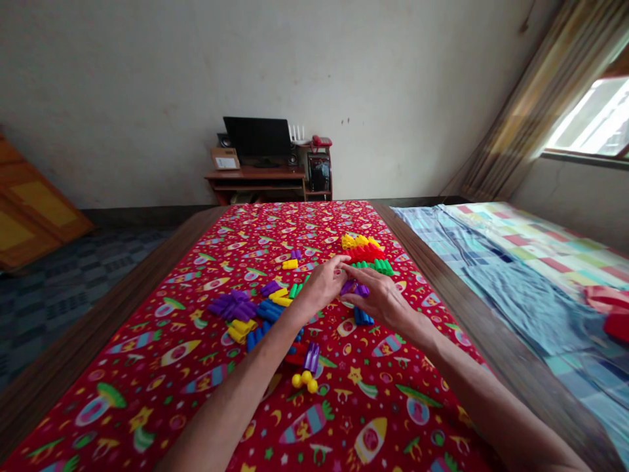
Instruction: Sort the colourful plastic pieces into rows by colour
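Observation:
My left hand [327,283] is over the middle of the red patterned cloth, its fingertips meeting those of my right hand [381,295]. Purple blocks [362,290] show beneath and between my hands; whether either hand grips one is hidden. Just beyond my fingers lie rows of green blocks [383,267], red blocks [364,253] and yellow blocks [361,242]. A blue block [363,316] lies under my right hand's near side. Left of my left forearm is a loose pile with purple blocks [233,305], blue blocks [269,311] and yellow blocks [240,330].
Nearer me on the patterned cloth [196,406] are a purple piece [311,358] and yellow balls [305,380]. A small yellow block [289,264] lies farther back. Beyond the table stands a desk [255,174] with a monitor [258,137]. A bed [521,295] is at the right.

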Demonstrator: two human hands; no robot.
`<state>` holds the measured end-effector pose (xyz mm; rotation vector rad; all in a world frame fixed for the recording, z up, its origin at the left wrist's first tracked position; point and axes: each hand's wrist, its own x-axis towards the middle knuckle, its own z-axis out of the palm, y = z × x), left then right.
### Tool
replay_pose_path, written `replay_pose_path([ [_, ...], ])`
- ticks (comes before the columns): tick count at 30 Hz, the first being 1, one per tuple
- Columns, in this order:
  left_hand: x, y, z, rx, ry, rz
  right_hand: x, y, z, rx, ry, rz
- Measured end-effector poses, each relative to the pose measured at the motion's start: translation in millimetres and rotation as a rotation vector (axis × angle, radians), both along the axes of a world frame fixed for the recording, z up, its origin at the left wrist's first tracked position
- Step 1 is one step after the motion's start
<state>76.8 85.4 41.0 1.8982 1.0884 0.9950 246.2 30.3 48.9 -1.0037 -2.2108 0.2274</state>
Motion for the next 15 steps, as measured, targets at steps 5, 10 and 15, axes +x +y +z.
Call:
replay_pose_path([
  [5,-2.1,-9.1,10.5,-0.195,-0.186,-0.117,0.9,3.6,-2.4,0.046,-0.026,-0.104],
  [10,-1.8,-11.8,16.2,-0.359,-0.370,-0.207,6.2,6.0,-3.5,0.044,0.004,-0.237],
  [15,-2.4,-5.4,10.3,-0.331,-0.322,-0.136,14.6,8.7,1.2,-0.008,-0.037,-0.279],
])
